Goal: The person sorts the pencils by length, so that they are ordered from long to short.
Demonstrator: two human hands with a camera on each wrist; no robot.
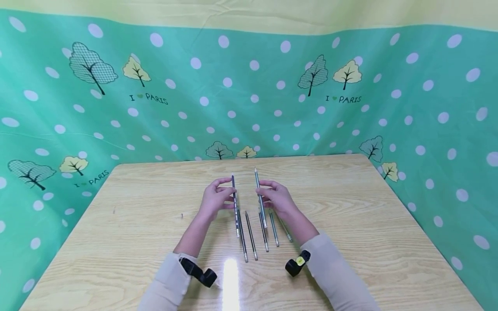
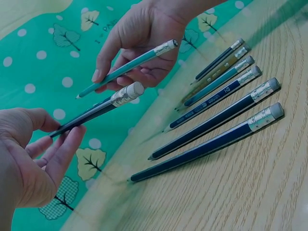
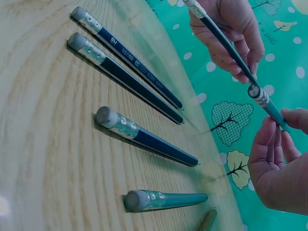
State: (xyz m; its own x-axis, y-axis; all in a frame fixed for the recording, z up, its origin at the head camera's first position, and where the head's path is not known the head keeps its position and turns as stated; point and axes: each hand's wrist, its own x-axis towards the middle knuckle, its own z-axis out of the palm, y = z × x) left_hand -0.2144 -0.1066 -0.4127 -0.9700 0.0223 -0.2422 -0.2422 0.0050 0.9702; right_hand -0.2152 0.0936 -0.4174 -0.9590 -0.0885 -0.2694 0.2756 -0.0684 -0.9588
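My left hand [image 1: 217, 199] pinches a dark pencil [image 2: 91, 114] between thumb and fingers, its white eraser end toward me and its far end pointing away. In my right hand [image 1: 279, 199] a teal pencil [image 2: 127, 68] is pinched the same way, its sharpened tip away from me. Both are raised above the table. Beneath and between the hands several pencils lie side by side on the wood, eraser ends toward me: dark blue ones [image 2: 211, 145], a teal one [image 3: 178, 199] and an olive-gold one [image 2: 211, 74].
The light wooden table [image 1: 148, 242] meets a green dotted curtain [image 1: 175, 129] at its back and sides. A tiny grey bit [image 1: 181, 216] lies left of the left hand. Black wrist cameras [image 1: 200, 274] sit on both sleeves.
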